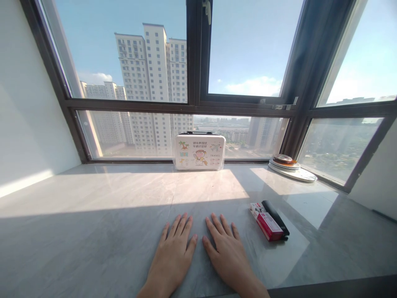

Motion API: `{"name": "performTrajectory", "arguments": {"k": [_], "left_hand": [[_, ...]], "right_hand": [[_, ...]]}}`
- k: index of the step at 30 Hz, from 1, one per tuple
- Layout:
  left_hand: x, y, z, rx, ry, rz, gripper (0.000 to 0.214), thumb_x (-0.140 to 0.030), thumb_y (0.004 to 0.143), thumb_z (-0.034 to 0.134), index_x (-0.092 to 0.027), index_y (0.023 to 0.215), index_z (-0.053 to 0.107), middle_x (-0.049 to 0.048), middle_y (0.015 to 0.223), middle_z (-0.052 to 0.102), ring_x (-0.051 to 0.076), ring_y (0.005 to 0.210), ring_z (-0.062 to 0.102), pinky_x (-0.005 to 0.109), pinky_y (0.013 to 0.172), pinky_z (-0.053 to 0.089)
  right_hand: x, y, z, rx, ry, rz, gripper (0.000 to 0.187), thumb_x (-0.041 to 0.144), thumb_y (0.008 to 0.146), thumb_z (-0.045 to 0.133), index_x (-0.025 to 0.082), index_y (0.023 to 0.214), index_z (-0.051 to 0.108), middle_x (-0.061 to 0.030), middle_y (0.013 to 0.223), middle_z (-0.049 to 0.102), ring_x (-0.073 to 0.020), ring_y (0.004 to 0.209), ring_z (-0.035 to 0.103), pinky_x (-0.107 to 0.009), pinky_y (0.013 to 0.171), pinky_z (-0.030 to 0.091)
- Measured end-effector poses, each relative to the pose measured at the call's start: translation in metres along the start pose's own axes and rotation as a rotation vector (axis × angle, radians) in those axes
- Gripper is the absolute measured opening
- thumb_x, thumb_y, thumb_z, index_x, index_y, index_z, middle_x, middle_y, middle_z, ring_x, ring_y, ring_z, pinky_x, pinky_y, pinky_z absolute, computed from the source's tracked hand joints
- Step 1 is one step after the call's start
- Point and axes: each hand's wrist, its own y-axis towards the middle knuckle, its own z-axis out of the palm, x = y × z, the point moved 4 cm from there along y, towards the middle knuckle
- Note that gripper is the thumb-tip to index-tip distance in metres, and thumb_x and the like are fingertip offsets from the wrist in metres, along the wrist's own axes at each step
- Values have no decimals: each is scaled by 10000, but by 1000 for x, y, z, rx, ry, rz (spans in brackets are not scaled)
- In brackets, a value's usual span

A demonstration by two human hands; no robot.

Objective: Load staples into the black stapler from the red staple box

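Observation:
My left hand (173, 256) and my right hand (225, 252) lie flat, palms down, side by side on a grey marble windowsill (93, 215), fingers stretched out and holding nothing. Just right of my right hand lie a red and white box (266, 222) and a black stapler-like object (276, 218) touching it. A white tin case (199, 151) with a cartoon print and a dark handle stands upright against the window at the back centre.
A stack of plates (291, 167) sits at the back right of the sill. Dark-framed windows (194, 103) run along the back and right; a white wall (27, 124) closes the left side. Sunlight falls across the far half of the sill.

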Motion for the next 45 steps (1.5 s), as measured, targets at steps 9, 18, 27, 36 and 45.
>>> {"name": "performTrajectory", "arguments": {"k": [9, 18, 27, 36, 45], "left_hand": [[-2, 0, -1, 6, -14, -7, 559, -486, 1050, 304, -282, 1570, 323, -5, 1637, 262, 253, 1528, 203, 574, 1244, 191], [-2, -1, -3, 0, -38, -3, 551, -478, 1047, 319, -286, 1563, 344, 7, 1633, 284, 264, 1526, 210, 571, 1244, 185], [-1, -1, -2, 2, -32, -4, 552, -483, 1049, 303, -288, 1564, 340, -6, 1636, 266, 263, 1527, 206, 584, 1244, 185], [1, 2, -4, 48, -35, -28, 568, -489, 1039, 294, -279, 1565, 346, -7, 1635, 255, 276, 1527, 199, 580, 1241, 202], [0, 4, -5, 75, -44, -51, 580, -482, 1025, 295, -266, 1559, 362, -6, 1633, 243, 278, 1525, 201, 579, 1243, 192]], "right_hand": [[0, -1, 0, -12, 18, -10, 575, 523, 1015, 354, 345, 1561, 363, 31, 1656, 231, -293, 1547, 153, -560, 1238, 139], [-2, -1, 0, -27, 66, -23, 563, 505, 1009, 395, 351, 1550, 387, 22, 1647, 250, -303, 1543, 168, -573, 1234, 148], [-2, -2, -2, -36, 91, -25, 556, 494, 999, 426, 341, 1533, 424, 7, 1636, 288, -313, 1536, 196, -584, 1230, 162], [-18, -14, -27, -237, 497, -98, 386, 399, 995, 459, 296, 1315, 649, -37, 1442, 592, -230, 1341, 534, -376, 1122, 438], [-212, -14, -114, -517, 175, 336, 734, 722, 849, 504, 191, 1340, 626, -93, 879, 699, -255, 722, 641, -369, 641, 506]]}}
